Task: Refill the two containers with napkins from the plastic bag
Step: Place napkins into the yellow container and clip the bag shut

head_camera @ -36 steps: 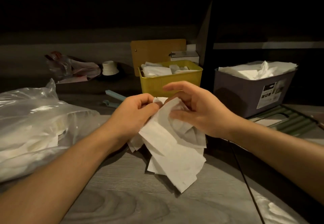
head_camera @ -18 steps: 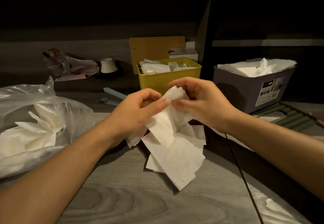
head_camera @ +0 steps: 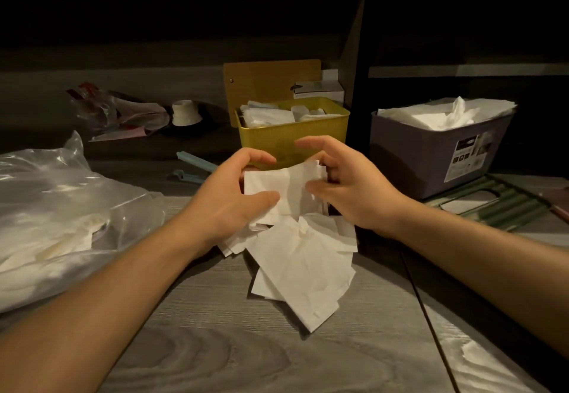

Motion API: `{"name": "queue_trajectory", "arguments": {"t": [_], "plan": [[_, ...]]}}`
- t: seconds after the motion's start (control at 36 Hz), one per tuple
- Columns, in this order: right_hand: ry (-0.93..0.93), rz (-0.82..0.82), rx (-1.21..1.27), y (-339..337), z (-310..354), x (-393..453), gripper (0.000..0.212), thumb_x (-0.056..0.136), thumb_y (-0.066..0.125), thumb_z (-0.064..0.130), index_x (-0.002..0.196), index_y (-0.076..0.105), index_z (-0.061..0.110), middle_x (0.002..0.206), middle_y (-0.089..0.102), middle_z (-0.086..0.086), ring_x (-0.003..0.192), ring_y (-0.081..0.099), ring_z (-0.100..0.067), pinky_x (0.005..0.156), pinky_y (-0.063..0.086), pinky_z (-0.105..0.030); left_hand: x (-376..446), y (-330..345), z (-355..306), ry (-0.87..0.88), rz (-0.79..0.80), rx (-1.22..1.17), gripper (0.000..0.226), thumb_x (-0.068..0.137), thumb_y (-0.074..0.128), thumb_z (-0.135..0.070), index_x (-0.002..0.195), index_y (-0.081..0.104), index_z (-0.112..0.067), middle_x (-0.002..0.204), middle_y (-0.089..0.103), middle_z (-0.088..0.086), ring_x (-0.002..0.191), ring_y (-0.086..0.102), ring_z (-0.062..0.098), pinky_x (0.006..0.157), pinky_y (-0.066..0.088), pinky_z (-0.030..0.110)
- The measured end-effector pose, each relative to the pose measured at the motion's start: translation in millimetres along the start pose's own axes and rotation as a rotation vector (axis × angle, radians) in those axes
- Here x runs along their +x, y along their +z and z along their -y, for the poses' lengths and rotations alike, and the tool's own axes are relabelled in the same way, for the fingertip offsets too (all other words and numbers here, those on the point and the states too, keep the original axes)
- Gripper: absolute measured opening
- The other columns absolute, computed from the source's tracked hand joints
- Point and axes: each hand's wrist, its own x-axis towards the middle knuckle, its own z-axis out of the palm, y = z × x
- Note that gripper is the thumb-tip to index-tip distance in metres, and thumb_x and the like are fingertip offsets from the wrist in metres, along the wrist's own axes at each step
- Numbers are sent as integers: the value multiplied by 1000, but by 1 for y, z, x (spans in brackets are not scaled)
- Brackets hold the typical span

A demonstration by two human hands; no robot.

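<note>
Nearest you, loose napkins [head_camera: 303, 272] lie on the desk [head_camera: 215, 346]; just above them your left hand [head_camera: 229, 200] and right hand [head_camera: 348, 189] pinch one folded napkin [head_camera: 284, 188] — two containers beyond: yellow container [head_camera: 292, 137] straight behind, purple container [head_camera: 431, 158] right of it; one plastic bag [head_camera: 61, 208] left.

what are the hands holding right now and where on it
Both hold the same folded white napkin: the left hand pinches its left edge, the right hand its right edge, above loose napkins on the table.
</note>
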Motion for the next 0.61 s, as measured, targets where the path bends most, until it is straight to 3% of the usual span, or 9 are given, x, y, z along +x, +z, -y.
{"name": "queue_trajectory", "arguments": {"t": [0.11,0.19,0.25,0.33,0.39,0.61], "plan": [[-59,-113,-54,0,2,-1,54,94,65,2,140,48,25,109,63,7,103,65,-8,93,56,-27,1,2,1,16,-25,-6,37,87,76,-11,109,62,-37,100,70,-7,86,71,11,74,63,43],[-97,-194,-149,-7,11,-4,25,94,66,15,117,60,23,100,62,9,89,62,-6,81,56,-24,2,0,3,-2,-71,-9,19,90,73,-13,101,69,-28,92,73,-3,86,72,20,78,60,55],[-71,-55,-187,-18,20,-6,10,93,67,27,103,66,24,90,67,8,81,64,-7,73,57,-25,1,-1,4,-25,-80,-21,13,91,71,-13,98,71,-24,90,75,3,86,73,27,79,58,61],[43,326,-333,-31,29,-8,16,88,70,40,98,70,28,89,69,11,80,65,-4,71,55,-20,0,-3,4,-43,-73,-25,10,92,71,-14,97,72,-22,90,76,5,87,73,29,81,57,62],[67,452,-410,-31,30,-9,16,86,73,40,99,72,30,91,69,17,86,64,0,76,54,-16,0,-3,3,-45,-63,-27,10,92,70,-13,99,72,-21,91,76,5,87,74,27,82,58,60],[98,376,-505,-27,25,-2,6,92,71,25,97,75,25,89,70,16,83,64,3,73,54,-12,-1,-3,3,-51,-51,-25,9,92,70,-16,99,72,-22,92,76,3,88,73,25,82,58,60]]}}
